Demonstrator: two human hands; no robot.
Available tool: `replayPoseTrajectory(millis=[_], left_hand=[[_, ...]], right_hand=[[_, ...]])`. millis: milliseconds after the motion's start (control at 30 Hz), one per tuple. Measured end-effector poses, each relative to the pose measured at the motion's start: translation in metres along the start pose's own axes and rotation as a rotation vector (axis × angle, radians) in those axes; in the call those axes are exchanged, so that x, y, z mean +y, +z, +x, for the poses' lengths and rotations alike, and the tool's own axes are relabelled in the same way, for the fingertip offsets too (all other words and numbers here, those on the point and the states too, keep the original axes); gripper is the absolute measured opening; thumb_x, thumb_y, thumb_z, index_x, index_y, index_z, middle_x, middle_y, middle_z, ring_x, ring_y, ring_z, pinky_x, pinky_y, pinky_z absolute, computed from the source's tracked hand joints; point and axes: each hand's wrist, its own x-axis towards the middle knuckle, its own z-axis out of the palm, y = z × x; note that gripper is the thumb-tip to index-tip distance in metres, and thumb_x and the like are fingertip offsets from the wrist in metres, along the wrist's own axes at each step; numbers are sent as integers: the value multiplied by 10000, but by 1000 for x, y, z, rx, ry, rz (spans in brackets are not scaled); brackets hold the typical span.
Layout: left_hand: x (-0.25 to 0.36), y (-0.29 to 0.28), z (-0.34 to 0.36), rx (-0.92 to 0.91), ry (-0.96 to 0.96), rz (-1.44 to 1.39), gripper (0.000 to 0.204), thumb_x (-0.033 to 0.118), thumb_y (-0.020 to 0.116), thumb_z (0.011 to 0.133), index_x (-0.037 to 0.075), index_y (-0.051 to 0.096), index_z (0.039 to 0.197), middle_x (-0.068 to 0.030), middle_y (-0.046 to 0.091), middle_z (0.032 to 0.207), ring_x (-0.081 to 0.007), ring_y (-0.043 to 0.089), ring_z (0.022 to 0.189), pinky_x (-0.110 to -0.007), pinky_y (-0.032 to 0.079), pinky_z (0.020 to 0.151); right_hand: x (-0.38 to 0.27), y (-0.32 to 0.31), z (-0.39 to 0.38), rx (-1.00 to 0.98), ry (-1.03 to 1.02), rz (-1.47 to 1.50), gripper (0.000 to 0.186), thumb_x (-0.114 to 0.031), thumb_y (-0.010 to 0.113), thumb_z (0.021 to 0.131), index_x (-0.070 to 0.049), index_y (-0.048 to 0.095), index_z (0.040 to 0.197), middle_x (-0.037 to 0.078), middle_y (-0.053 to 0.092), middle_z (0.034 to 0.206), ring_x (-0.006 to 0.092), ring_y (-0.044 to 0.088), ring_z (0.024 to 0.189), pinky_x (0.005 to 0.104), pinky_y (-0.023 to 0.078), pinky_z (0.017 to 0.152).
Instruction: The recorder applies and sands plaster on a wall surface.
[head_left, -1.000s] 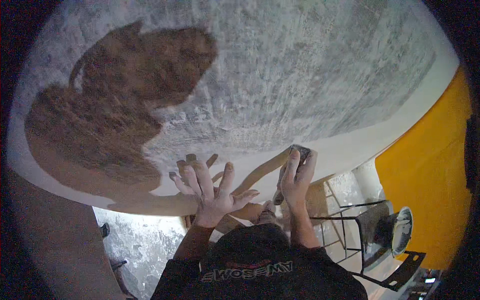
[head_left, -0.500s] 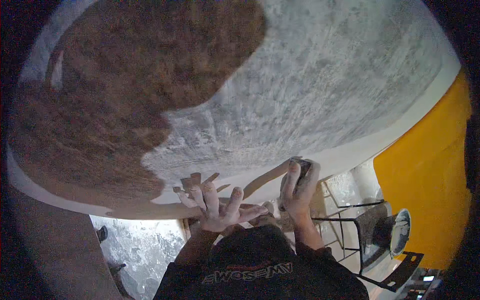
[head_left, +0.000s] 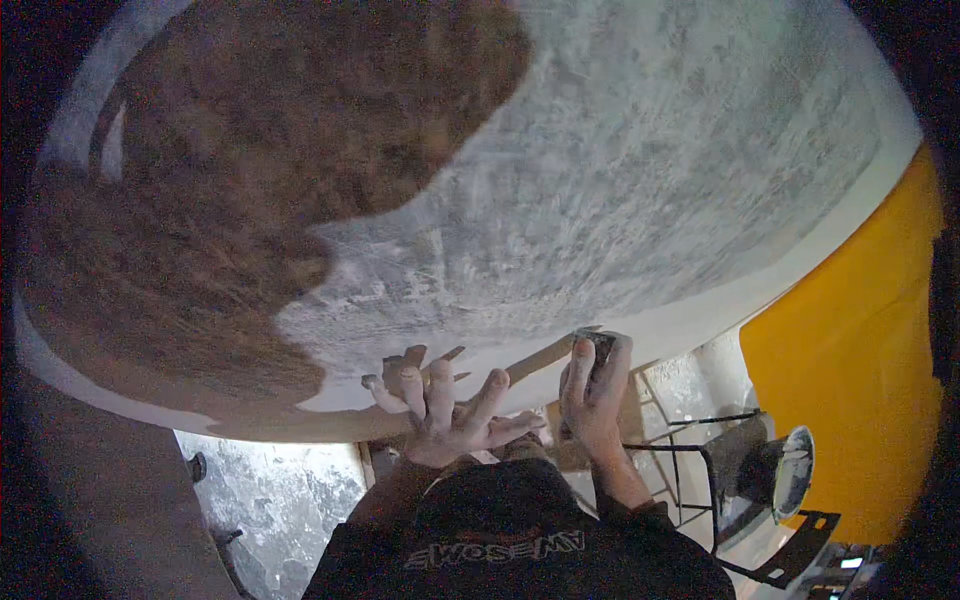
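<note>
Along the near edge of a pale, scuffed panel (head_left: 650,210): one dark block (head_left: 602,345), pinched between thumb and fingers of the right hand (head_left: 594,405); left hand (head_left: 440,428), holding nothing, fingers spread, contact with panel unclear. At right: black-framed chair (head_left: 738,468), round light-rimmed container (head_left: 797,474), orange-yellow sheet (head_left: 850,350).

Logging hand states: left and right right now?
Left hand: open and spread, nothing seen held.
Right hand: closed, grip around a dark block.
</note>
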Motion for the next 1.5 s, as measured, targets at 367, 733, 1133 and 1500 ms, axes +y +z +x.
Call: replayPoseTrajectory(millis=[367, 733, 1133, 1500], left_hand=[[5, -4, 2, -37, 3, -25, 667, 680, 333, 791, 256, 417, 1299, -202, 233, 1396, -370, 151, 1313, -669, 25, 972], [4, -9, -1, 41, -51, -78, 685, 705, 364, 766, 245, 461, 1264, -204, 315, 1338, -366, 179, 1302, -650, 48, 974], [6, -22, -10, 74, -23, -5, 658, 694, 408, 750, 250, 502, 1227, -188, 418, 1272, -355, 249, 1285, -652, 59, 981], [11, -30, -22, 291, -100, 18, 643, 694, 405, 749, 251, 524, 1199, -188, 456, 1226, -353, 286, 1267, -660, 75, 977]], right_hand=[[-19, 0, 2, -24, 49, 75, 189, -138, 457, 905, 31, 439, 986, 105, 556, 725, 128, 517, 611, 271, 429, 557], [-12, 10, 5, -86, -94, -53, 178, -113, 462, 889, 33, 428, 984, 174, 569, 788, 245, 575, 701, 328, 446, 625], [-36, 14, -6, -128, -129, -62, 199, -111, 469, 885, 27, 414, 1019, 208, 584, 792, 259, 610, 675, 349, 462, 574], [-41, 29, -11, -239, -145, -131, 188, -115, 483, 885, 40, 422, 971, 145, 562, 714, 175, 549, 612, 293, 438, 573]])
